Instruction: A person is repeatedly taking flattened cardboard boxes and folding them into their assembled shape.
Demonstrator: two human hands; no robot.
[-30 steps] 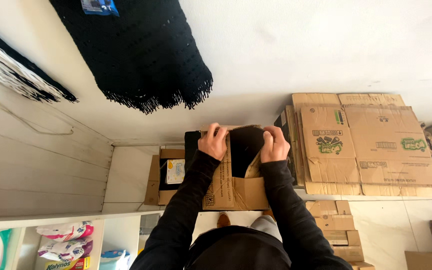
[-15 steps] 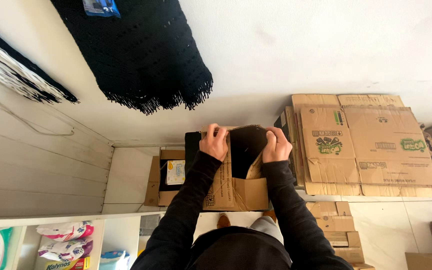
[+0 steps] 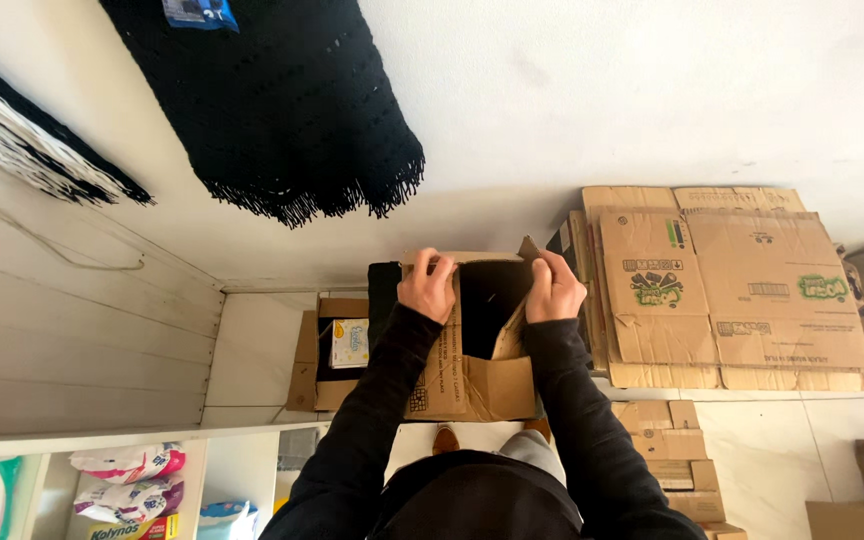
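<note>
Left hand (image 3: 428, 287) gripped the cardboard box's (image 3: 472, 380) far flap, right hand (image 3: 554, 290) pinched its right flap, flattened cartons (image 3: 732, 290) stacked just beside, black fringed cloth (image 3: 282, 110) hung behind.

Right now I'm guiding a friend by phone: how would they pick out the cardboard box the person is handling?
Start at the black fringed knitted cloth hanging on the white wall and look below it. The open brown cardboard box stands there, left hand and right hand gripping its flaps. Unlike the flattened printed cartons stacked beside it, it is assembled, with a dark interior.
</note>
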